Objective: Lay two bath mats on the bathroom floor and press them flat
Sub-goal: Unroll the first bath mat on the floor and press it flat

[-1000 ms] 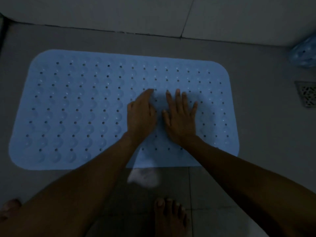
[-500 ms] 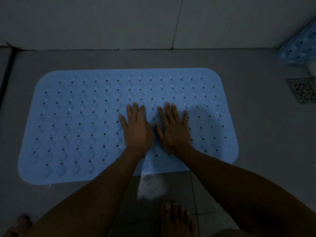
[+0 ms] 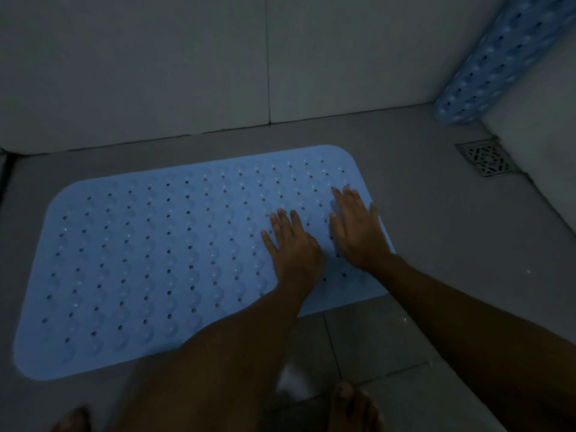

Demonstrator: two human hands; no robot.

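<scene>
Blue rubber mat (image 3: 149,260), one, perforated and dimpled all over, rounded corners. Position: spread on the grey floor (image 3: 436,232), long side running near the foot of the wall (image 3: 156,73), slightly askew to it. Condition: appears to lie flat across its left and middle parts; no lifted edge or curl is visible, though the dim light hides fine detail.

Left hand (image 3: 293,244), one. Palm down on the mat's right portion, fingers straight and spread; grip wide, holding nothing, pressing.

Right hand (image 3: 358,227), one. Palm down just beside the left, close to the mat's right edge, fingers straight and together; grip wide, holding nothing, pressing.

Second mat (image 3: 505,60), one, same blue with the same holes. Position: rolled into a tube, leaning in the far right corner, well apart from both hands. Condition: not unrolled.

Floor drain (image 3: 486,157), one, metal grille, set in the floor between the rolled mat and the spread one, beside a white ledge.

Bare feet, two, at the near edge of the view; right foot (image 3: 352,406) on the tiles in front of the mat, left foot (image 3: 73,420) barely in view.

Progress, as judged: first mat laid, pressing under way at its right end, likely the last part to be flattened. Remaining: finish this end, then fetch, unroll, lay and press the second mat. Roughly half done.
</scene>
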